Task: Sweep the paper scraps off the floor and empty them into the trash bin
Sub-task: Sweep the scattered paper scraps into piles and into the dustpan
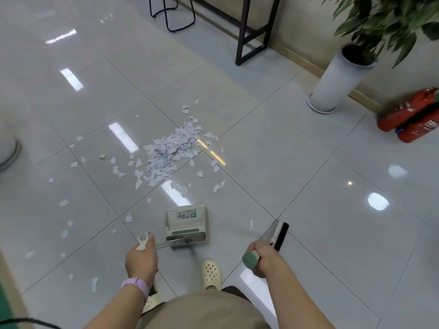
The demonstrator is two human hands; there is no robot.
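- While the person stands on the tiled floor, the left hand grips the top of the dustpan handle, fingers curled round it just below a white clip at its end.
- Dustpan: cream with a green strip, resting on the floor just ahead of the person, its mouth toward the scraps but not touching them.
- Right hand: clamped round the green grip of the broom, whose black bristles hang near the floor to the right of the dustpan.
- Scraps: white paper pieces heaped on the floor beyond the dustpan, with loose bits scattered to the left, to the right and back toward the person.
- Shoe: cream, perforated, planted between the two hands.
- Wristband: lilac, on the left wrist.
- Planter: tall, pale, holding a leafy plant, at upper right by the wall.
- Extinguishers: red, lying on the floor at the right edge.
- Frame: black metal legs at top centre; the trash bin cannot be told from this view.
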